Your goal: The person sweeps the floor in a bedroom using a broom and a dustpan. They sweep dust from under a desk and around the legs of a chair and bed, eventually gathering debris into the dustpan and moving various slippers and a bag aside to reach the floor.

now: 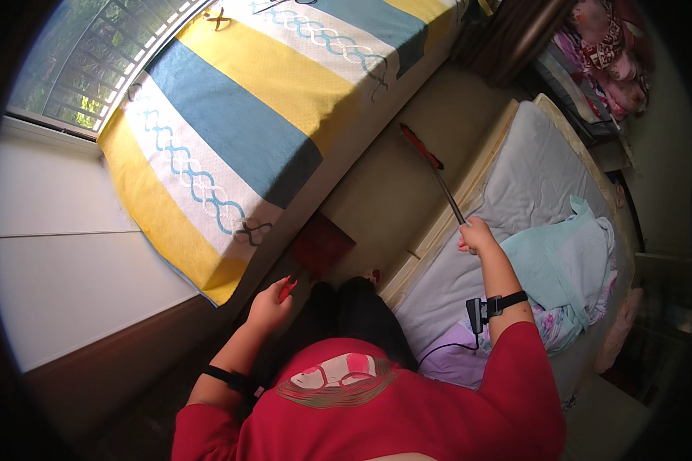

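My left hand (270,305) is closed around the red handle of a dustpan. The red dustpan (324,245) is low over the floor beside the bed on the left, and shadow blurs its edges. In my right hand (476,236) is the grey stick of a broom (422,146), which slants away from me. Its narrow red head points toward the far floor, between the bed and the mattress. Whether the bristles touch the floor I cannot tell.
A bed (248,109) with a yellow, blue and white striped cover flanks the floor strip (375,190) on the left. To the right lies a low grey mattress (539,155) with a pale teal blanket (553,265). Bundled fabrics (617,75) sit at the far right.
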### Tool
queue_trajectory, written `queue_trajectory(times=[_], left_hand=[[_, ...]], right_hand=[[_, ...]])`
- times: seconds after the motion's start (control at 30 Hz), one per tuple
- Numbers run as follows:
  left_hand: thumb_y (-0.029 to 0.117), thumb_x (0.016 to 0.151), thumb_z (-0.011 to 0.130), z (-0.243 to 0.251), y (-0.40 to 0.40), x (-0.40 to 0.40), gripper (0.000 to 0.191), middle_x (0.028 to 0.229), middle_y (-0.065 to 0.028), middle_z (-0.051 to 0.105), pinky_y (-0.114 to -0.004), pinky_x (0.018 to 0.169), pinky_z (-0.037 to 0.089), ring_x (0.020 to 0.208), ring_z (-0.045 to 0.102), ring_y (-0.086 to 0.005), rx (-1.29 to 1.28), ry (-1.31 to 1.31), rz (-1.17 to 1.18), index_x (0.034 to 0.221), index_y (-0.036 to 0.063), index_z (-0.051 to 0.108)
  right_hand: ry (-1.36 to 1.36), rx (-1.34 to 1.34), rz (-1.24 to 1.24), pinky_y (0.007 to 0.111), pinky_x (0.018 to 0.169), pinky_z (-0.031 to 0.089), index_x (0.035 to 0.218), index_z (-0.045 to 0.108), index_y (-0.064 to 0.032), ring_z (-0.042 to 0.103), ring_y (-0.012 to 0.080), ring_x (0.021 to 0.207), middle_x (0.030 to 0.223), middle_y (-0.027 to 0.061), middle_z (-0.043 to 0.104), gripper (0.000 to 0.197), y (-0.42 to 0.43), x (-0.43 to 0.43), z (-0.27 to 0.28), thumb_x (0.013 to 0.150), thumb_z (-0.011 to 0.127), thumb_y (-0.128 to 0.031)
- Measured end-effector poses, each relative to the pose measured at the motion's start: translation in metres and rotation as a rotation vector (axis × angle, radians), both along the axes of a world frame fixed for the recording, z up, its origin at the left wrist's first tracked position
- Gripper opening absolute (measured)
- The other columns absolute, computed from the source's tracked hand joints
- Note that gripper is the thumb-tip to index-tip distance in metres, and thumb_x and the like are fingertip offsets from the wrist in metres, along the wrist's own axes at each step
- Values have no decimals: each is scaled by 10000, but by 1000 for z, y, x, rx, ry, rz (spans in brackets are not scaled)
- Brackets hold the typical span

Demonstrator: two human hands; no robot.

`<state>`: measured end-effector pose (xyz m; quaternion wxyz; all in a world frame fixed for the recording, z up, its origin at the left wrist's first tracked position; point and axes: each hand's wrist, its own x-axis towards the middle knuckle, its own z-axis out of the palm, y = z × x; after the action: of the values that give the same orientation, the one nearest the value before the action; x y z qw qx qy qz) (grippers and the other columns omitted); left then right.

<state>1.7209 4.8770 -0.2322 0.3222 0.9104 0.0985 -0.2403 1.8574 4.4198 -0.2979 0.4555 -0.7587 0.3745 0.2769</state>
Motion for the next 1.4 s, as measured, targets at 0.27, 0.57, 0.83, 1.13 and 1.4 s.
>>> queue_trajectory(times=[0.27,0.57,0.83,1.13,1.4], left_hand=[[171,775,575,1,4,-19,423,978,-181,626,-326,805,471,910,619,-280,65,60,190,1169,22,536],[207,768,563,-5,32,-5,420,992,-190,616,-351,811,466,925,601,-304,21,42,231,1145,23,554],[189,761,523,-11,36,0,409,954,-205,621,-359,803,463,910,600,-315,-99,15,211,1118,-9,556],[201,746,533,-30,68,-56,431,973,-212,613,-373,810,462,927,591,-327,-159,-35,190,1132,10,545],[206,744,552,-16,112,-98,428,971,-183,619,-373,789,469,901,598,-316,-99,-59,48,1135,33,555]], right_hand=[[109,-25,10,301,337,376,711,473,67,488,195,428,587,132,500,121,2,114,-78,795,450,-16],[241,-288,673,365,377,473,1075,448,50,575,296,483,732,212,582,292,80,-33,-16,785,451,13],[307,-226,970,375,485,491,1261,351,76,614,284,550,776,226,614,472,126,-137,25,798,419,15],[400,-166,1209,412,710,494,1135,526,-7,615,350,824,929,225,619,380,145,-199,92,770,511,-109],[16,-163,961,319,444,417,1104,554,-35,518,173,474,636,97,562,353,93,-236,123,769,559,-145]])
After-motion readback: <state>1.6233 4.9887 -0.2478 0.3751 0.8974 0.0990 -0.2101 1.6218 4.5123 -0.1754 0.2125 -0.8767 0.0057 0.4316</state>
